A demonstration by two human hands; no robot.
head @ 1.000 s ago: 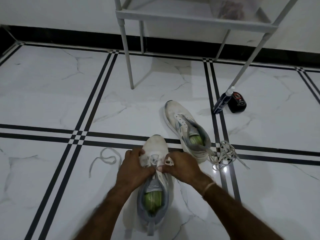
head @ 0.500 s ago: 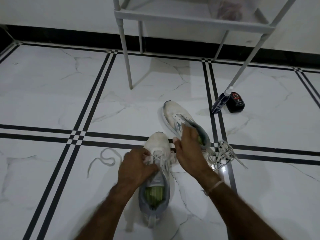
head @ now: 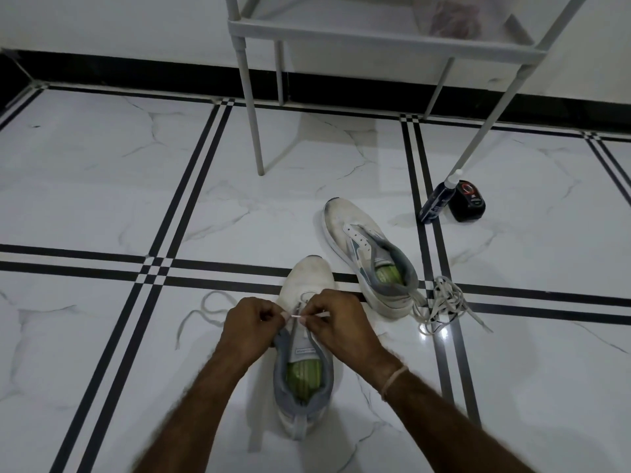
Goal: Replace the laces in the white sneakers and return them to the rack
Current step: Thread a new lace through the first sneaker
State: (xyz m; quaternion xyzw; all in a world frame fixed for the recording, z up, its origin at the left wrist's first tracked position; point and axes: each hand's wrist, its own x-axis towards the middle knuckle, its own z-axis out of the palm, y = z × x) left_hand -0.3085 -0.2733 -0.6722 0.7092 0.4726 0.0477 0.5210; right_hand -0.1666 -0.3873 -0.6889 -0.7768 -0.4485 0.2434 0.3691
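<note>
— Where is the sneaker being laced?

— The near sneaker (head: pixel 304 278) stands on the floor (head: pixel 102 186) at the six o'clock side of the view, toe pointing to twelve.

— And the hands?

— Both are over its eyelets. The left hand (head: pixel 252 327) and the right hand (head: pixel 341 324) are curled, and each pinches the same white lace (head: pixel 296 316), fingertips nearly meeting.

— The other sneaker?

— The second sneaker (head: pixel 362 247) lies at one o'clock from the first, unlaced. A bundle of laces (head: pixel 440 307) lies just beside its heel.

— Anything else?

— A loop of lace (head: pixel 208 310) lies at nine o'clock from the left hand; I cannot tell whether it is the same lace. The rack (head: pixel 375 39) stands at twelve o'clock. A bottle (head: pixel 438 199) and a black tin (head: pixel 467 201) sit side by side at two.
</note>
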